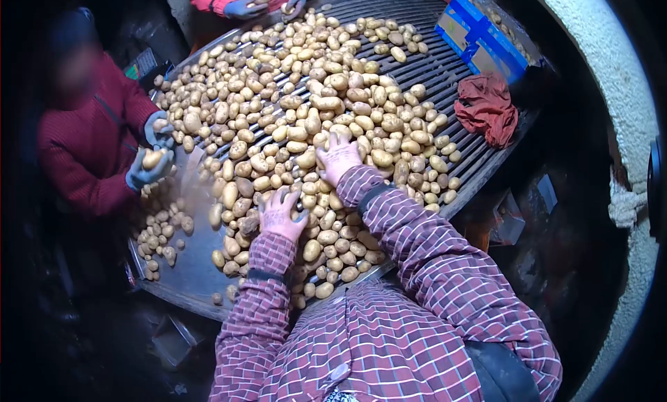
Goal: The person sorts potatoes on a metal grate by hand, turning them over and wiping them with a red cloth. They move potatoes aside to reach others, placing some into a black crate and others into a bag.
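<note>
A broad heap of potatoes [326, 103] covers much of a slatted metal sorting table [445, 76]. Both my hands wear pinkish gloves with greyish fingers. My left hand [281, 216] lies on the near part of the heap, its fingers spread over potatoes and touching a darker one. Farther forward and to the right, my right hand [339, 159] rests with fingers apart on top of the pile. Neither hand visibly grips a potato, though the undersides of both are hidden.
At the left, a person in a dark red sweater [90, 145] holds potatoes in gloved hands. Another person's blue-gloved hands [246, 7] work at the far edge. A blue cardboard box [479, 37] and a crumpled red bag [486, 109] occupy the table's right side.
</note>
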The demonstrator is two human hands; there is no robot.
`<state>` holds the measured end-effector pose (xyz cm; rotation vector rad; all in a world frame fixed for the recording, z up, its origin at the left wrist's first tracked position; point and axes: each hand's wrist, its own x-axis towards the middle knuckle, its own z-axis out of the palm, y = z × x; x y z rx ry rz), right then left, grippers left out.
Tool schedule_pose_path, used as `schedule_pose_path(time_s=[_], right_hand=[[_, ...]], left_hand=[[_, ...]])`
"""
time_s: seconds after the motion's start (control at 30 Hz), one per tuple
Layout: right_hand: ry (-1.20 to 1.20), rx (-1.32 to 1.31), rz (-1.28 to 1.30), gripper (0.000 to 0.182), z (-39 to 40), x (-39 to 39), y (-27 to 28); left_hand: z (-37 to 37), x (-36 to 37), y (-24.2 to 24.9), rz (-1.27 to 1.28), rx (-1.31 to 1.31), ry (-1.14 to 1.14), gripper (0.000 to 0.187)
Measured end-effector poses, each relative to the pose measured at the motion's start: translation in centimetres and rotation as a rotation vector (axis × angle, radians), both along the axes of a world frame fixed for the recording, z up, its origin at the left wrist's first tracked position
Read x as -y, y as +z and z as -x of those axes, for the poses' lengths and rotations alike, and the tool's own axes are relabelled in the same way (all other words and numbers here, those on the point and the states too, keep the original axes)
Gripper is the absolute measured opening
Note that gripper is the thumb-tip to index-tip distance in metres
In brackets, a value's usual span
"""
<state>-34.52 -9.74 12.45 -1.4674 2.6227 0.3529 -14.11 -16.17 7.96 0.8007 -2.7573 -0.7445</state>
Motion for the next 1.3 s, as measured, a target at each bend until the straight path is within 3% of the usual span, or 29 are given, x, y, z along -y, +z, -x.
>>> schedule_pose_path(time_s=[0.07, 0.13, 0.2, 0.33, 0.4, 0.47, 0.5, 0.57, 0.6, 0.67, 0.7, 0.73, 0.8, 0.87, 1.0, 1.07, 1.27, 1.3], right_hand=[[-0.014, 0.166, -0.024, 0.057, -1.3, 0.1, 0.1], [0.071, 0.294, -0.087, 0.055, -4.6, -0.7, 3.7], [0.084, 0.355, 0.257, 0.054, -8.1, -3.2, -0.3], [0.286, 0.542, 0.28, 0.058, -12.4, -6.8, -0.7], [0.347, 0.545, 0.481, 0.062, -13.0, -8.8, -3.2], [0.173, 0.809, 0.392, 0.061, -11.7, -10.7, -2.7], [0.212, 0.772, 0.525, 0.059, -10.8, -11.5, -3.1], [0.118, 0.773, 0.521, 0.057, -8.8, -15.0, -1.1], [0.031, 0.802, 0.474, 0.057, -8.1, -16.9, 0.4], [-0.191, 0.766, 0.677, 0.056, -6.8, -21.0, 1.2], [-0.319, 0.699, 0.701, 0.057, -5.9, -22.6, 1.7], [-0.446, 0.627, 0.722, 0.057, -5.1, -24.0, 2.1], [-0.442, 0.394, 0.809, 0.058, -3.6, -26.7, -1.2], [-0.356, 0.335, 0.769, 0.059, -3.1, -27.2, -3.0], [-0.226, 0.12, 0.588, 0.062, -0.6, -23.8, -2.6], [-0.174, -0.002, 0.547, 0.062, 2.0, -21.8, -2.5], [-0.285, 0.041, 0.277, 0.058, 11.4, -17.4, -2.4], [-0.352, 0.053, 0.291, 0.057, 12.8, -17.0, -2.4]], left_hand=[[-2.3, -1.0, 0.3, -0.151, -0.025, 0.047, 0.057], [-4.4, -2.7, 0.2, 0.026, -0.008, 0.02, 0.056], [-6.4, -4.1, 0.0, 0.106, 0.045, 0.032, 0.06], [-10.9, -6.0, 0.4, 0.162, 0.068, 0.137, 0.065], [-13.5, -6.9, -0.2, 0.132, 0.08, 0.183, 0.072], [-15.6, -7.4, -1.7, 0.093, 0.074, 0.213, 0.077], [-15.6, -7.8, -1.6, 0.103, 0.09, 0.209, 0.079], [-15.0, -8.1, -1.0, 0.131, 0.111, 0.209, 0.081], [-13.7, -8.5, 0.3, 0.148, 0.156, 0.193, 0.082], [-10.3, -9.5, 3.2, 0.179, 0.252, 0.175, 0.084], [-10.5, -9.5, 2.3, 0.222, 0.263, 0.168, 0.083], [-7.0, -9.5, 3.7, 0.136, 0.093, -0.061, 0.078], [-2.6, -10.9, 3.2, 0.122, 0.079, -0.269, 0.069], [1.6, -11.6, 1.0, 0.191, -0.032, -0.435, 0.069], [11.1, -10.7, 2.6, 0.291, 0.122, -0.584, 0.082], [14.4, -8.6, 2.9, 0.311, 0.124, -0.583, 0.083], [21.4, -3.2, 1.7, 0.079, 0.149, -0.396, 0.076], [21.8, -2.3, 1.2, 0.169, 0.163, -0.389, 0.073]])
